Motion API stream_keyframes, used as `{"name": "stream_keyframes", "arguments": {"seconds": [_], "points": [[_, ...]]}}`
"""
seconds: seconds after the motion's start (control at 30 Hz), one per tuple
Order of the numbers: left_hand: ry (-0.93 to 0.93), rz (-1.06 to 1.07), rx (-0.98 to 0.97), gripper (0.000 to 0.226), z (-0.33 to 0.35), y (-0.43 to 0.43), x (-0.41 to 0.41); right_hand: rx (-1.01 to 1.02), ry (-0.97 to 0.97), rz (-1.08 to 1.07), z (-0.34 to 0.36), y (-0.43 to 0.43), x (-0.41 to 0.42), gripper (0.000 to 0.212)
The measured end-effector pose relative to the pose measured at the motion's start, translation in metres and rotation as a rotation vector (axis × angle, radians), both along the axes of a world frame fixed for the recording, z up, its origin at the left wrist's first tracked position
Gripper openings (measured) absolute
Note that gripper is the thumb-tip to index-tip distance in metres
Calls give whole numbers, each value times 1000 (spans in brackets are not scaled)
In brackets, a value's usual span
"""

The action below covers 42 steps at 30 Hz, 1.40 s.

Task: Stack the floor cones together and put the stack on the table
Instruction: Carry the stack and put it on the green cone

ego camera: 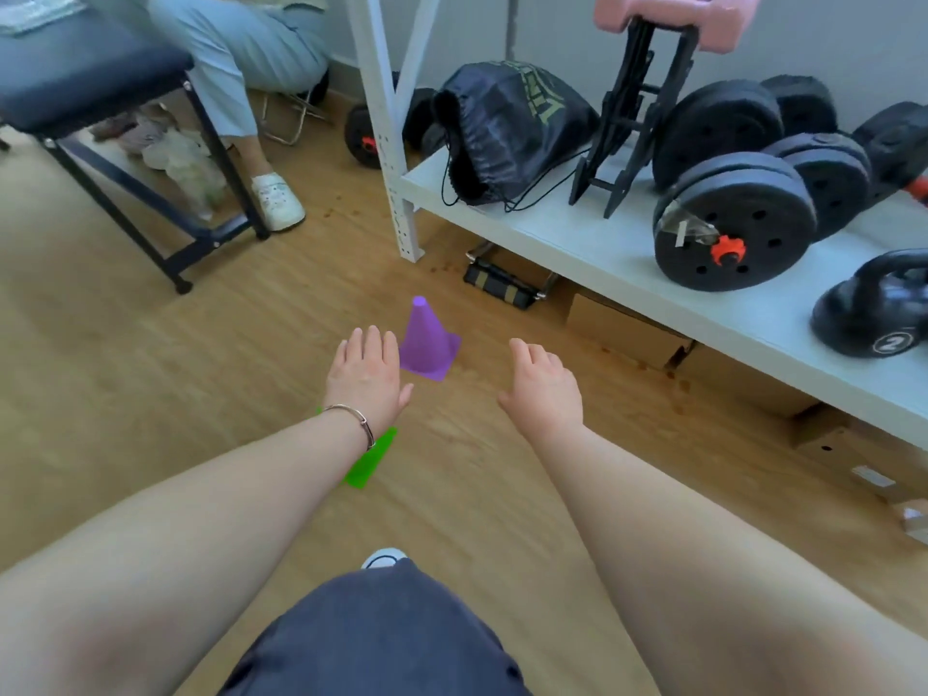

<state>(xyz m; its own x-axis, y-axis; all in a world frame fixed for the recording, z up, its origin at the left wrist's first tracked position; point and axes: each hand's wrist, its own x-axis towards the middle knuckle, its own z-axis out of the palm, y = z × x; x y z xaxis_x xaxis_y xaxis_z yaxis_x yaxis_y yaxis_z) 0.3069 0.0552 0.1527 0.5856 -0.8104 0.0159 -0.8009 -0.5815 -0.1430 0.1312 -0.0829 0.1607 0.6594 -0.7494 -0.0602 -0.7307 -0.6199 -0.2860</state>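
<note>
A purple cone stands upright on the wooden floor, just ahead of both hands. A green cone sits nearer to me, mostly hidden under my left wrist. My left hand hovers flat with fingers apart, its fingertips just left of the purple cone's base, holding nothing. My right hand is spread open to the right of the purple cone, a short gap away, also holding nothing.
A white metal rack shelf on the right carries a black bag, dumbbell plates and a kettlebell. Cardboard boxes lie beneath it. A black bench and a seated person's leg are at the back left.
</note>
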Motion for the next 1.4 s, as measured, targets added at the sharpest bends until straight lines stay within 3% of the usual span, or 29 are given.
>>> {"name": "stream_keyframes", "arguments": {"seconds": [0.57, 1.03, 1.13, 1.4], "points": [[245, 456, 4, 77, -112, 117, 111, 118, 146, 234, -100, 50, 122, 56], [652, 314, 188, 86, -191, 105, 135, 329, 330, 394, -181, 72, 197, 68], [826, 354, 162, 88, -198, 103, 138, 496, 388, 415, -192, 78, 204, 79], [923, 422, 6, 90, -194, 96, 129, 700, 238, 284, -200, 78, 193, 82]]}}
